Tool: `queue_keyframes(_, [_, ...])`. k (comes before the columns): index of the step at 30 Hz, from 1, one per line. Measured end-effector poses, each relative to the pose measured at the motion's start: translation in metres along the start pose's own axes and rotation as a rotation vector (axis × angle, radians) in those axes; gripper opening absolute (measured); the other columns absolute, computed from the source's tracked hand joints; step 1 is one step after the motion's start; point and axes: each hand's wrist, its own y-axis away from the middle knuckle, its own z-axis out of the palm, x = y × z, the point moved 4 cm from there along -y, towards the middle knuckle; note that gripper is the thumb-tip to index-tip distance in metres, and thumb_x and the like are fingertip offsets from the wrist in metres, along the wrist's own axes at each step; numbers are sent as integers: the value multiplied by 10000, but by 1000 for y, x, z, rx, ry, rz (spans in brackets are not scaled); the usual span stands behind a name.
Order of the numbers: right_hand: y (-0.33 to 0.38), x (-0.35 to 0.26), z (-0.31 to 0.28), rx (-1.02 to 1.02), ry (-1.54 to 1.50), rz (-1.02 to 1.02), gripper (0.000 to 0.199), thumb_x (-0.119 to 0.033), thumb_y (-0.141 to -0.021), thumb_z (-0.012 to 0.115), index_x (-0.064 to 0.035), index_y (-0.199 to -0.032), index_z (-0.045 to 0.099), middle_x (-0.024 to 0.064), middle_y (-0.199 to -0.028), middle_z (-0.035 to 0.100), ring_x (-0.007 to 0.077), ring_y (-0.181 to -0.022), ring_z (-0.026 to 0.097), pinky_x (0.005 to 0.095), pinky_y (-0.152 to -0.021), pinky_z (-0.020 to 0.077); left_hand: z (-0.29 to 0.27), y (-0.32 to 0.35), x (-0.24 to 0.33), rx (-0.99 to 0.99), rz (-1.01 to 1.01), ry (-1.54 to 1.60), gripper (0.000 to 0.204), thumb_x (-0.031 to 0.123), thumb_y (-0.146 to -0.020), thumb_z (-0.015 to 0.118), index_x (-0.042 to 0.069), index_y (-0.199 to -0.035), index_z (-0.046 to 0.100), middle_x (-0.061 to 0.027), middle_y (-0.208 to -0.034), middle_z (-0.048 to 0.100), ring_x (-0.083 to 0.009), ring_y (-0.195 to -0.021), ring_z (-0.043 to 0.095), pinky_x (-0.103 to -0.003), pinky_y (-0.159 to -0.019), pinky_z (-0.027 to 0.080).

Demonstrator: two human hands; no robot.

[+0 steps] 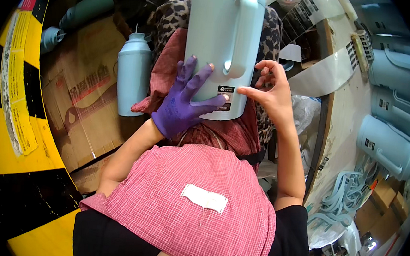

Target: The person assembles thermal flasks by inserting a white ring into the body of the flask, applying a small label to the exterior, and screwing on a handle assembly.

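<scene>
A large light-blue thermos jug (210, 42) with a side handle (243, 35) lies across my lap, its base toward me. Small dark labels (226, 89) sit on its wall near the base. My left hand (180, 99), in a purple glove with bare fingertips, rests on the jug with its fingers spread, one fingertip on the labels. Bare, my right hand (271, 90) is at the jug's right side. Its thumb points at the labels' edge and its other fingers curl apart from the thumb; nothing shows between them.
A slimmer light-blue bottle (133, 76) stands to the left by a cardboard box (83, 84). Along the right bench (339, 129) are several similar jugs (389, 147), loose blue handles (342, 191) and a white label strip (327, 72). Yellow-black striped surface (18, 180) runs down the left.
</scene>
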Motion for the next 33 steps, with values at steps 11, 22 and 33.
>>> queue_keyframes(11, [-43,93,-243,747,359,-182,217,-117,-944,655,-85,-1152,708,70,-1197,648,222,-1084,627,334,-885,508,-59,-75,-44,235,201,57,296,95,-852,659,15,-1136,650,-134,-1180,632,-323,-1069,601,-489,-1090,422])
queue_keyframes(22, [-167,182,-345,594,962,-104,496,-354,-908,688,-144,-1350,604,89,-1361,569,329,-1242,520,432,-1058,427,-69,-230,-158,-216,-109,633,261,121,-1014,547,-39,-1194,645,-132,-1145,694,-183,-1050,635,-325,-959,481])
queue_keyframes(33, [-128,145,-304,474,929,-137,499,-396,-803,799,-218,-1253,673,26,-1224,609,274,-1171,548,412,-993,458,59,-319,3,-560,551,-534,352,302,-922,631,112,-1218,639,-89,-1288,644,-262,-1263,567,-511,-1158,345])
